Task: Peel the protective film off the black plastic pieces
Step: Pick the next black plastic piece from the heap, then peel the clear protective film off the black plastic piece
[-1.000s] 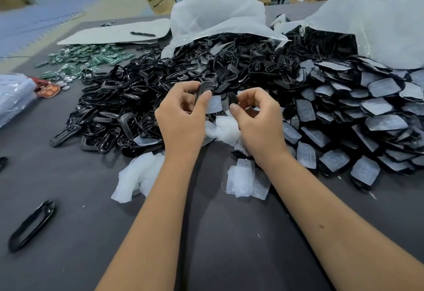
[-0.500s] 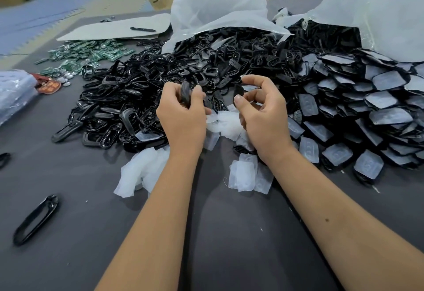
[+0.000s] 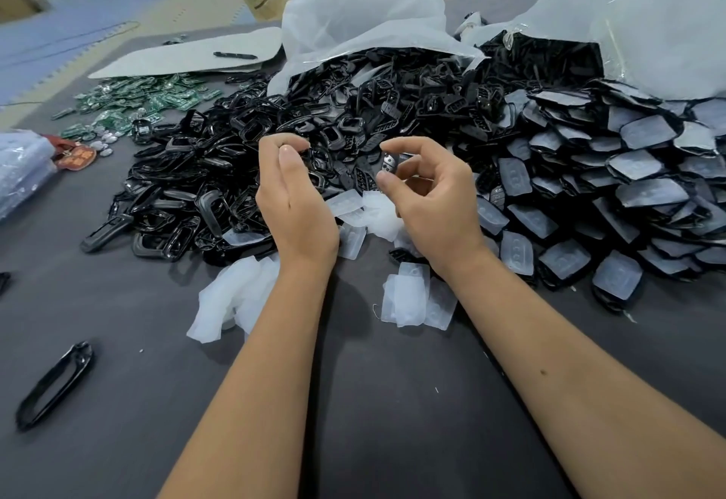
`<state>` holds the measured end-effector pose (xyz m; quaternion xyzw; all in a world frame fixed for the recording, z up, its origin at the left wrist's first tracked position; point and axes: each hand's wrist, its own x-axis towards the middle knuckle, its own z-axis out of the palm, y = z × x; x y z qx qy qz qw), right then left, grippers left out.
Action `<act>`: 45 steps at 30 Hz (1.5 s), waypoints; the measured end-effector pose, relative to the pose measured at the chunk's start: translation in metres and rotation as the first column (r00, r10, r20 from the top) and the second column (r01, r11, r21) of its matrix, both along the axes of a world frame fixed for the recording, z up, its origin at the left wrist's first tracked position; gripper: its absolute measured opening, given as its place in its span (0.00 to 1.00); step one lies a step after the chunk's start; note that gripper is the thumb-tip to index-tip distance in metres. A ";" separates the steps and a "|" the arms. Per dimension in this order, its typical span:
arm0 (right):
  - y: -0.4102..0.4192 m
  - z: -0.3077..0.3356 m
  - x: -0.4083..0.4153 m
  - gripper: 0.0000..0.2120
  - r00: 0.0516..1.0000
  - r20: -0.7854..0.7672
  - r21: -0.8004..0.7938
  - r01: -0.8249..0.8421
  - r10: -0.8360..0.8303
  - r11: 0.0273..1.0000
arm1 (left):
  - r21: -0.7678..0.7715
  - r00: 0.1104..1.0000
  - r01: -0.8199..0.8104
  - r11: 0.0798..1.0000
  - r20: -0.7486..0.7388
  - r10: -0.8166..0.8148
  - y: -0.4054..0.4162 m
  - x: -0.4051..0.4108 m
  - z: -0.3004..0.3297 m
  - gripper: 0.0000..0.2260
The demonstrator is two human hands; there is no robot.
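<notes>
Right hand (image 3: 428, 199) grip pinches small black piece (image 3: 389, 163); left hand (image 3: 292, 192) grip curled, contents unclear, above table (image 3: 393, 400).

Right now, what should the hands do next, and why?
Probably the right hand should set down the small black piece it pinches and take a film-covered piece from the pile at right. The pinched piece looks bare, and the left hand seems to hold nothing.

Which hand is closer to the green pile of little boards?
Left. The left hand is up over the black pieces, on the same side as the green boards, which lie farther back. The right hand is farther over, toward the film-covered pieces.
</notes>
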<state>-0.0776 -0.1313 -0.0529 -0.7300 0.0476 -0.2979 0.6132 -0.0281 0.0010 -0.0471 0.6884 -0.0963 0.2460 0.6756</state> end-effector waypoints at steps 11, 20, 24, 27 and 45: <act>0.000 0.001 0.000 0.01 1.000 -0.012 0.123 -0.018 0.020 0.992 | 0.134 0.996 0.044 0.990 -0.080 -0.033 -0.002 0.004 -0.001 0.08; 0.002 0.002 0.000 0.02 0.999 -0.022 0.163 -0.044 0.048 0.986 | 0.086 0.994 -0.021 0.996 -0.101 0.029 -0.003 0.005 -0.002 0.12; 0.001 0.001 -0.001 0.03 0.999 -0.031 0.161 -0.030 0.035 0.987 | 0.069 0.992 -0.050 0.996 -0.114 0.058 -0.002 0.005 -0.002 0.08; 0.001 0.002 -0.001 0.03 0.999 -0.027 0.187 -0.034 0.040 0.982 | 0.102 0.990 -0.064 0.993 -0.116 0.076 0.000 0.004 -0.003 0.05; 0.001 0.002 -0.003 0.03 0.999 -0.048 0.080 0.024 -0.020 0.997 | 0.067 0.953 0.261 0.963 -0.175 -0.246 -0.012 -0.004 -0.005 0.13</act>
